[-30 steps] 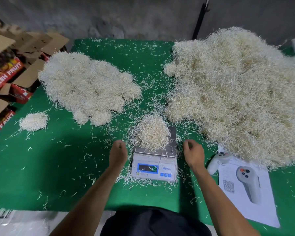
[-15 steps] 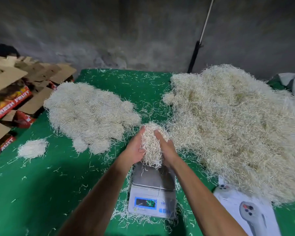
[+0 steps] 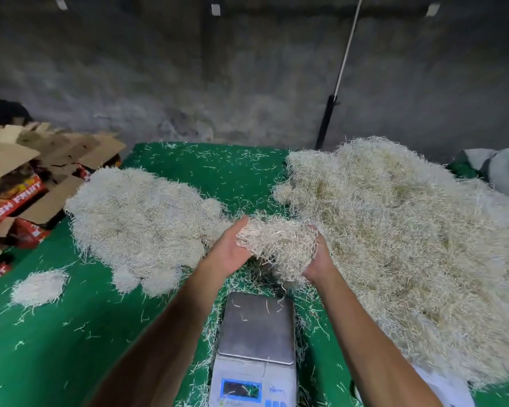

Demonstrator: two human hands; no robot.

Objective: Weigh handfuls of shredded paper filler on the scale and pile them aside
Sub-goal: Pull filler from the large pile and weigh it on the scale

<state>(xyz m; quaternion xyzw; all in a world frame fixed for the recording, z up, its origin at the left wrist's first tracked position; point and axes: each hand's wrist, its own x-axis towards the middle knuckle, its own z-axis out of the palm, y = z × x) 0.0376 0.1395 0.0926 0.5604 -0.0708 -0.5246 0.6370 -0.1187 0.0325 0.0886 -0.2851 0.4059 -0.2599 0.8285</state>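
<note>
While you hold the handful of shredded paper filler [image 3: 276, 245] up off the scale [image 3: 256, 348], it sits cupped between both palms, above the green table [image 3: 71, 348] and just beyond the platform's far edge. Left hand [image 3: 231, 248] cups it from the left, fingers curved round the clump; right hand [image 3: 318, 257] cups it from the right, fingertips buried in strands, so exact finger pos. can't be confirmed beyond a wrap-round hold.

Handling, as judged: very light, soft, springy, no stiffness. Strands tangle but shed freely at the edges; loose ends hang below your palms now. Take hold from both sides w/ palms under and round the bulk, not by a pinch on top. Squeeze lightly to compact. Expect drop-off over the platform and cloth.

Count:
- Hands: 2, both on the handful.
- Scale: 1, platform bare except a few stray strands; display unreadable.
- Weighed pile [image 3: 135, 218]: 1, left of the hands, near them.
- Small separate clump [image 3: 39, 289]: 1, far left, well apart.
- Bulk supply heap [image 3: 409, 245]: 1, right side, touching your right hand's outer edge.
- Cardboard boxes [image 3: 27, 183]: several stacked off the table's left edge; exact no. can't be told.
</note>
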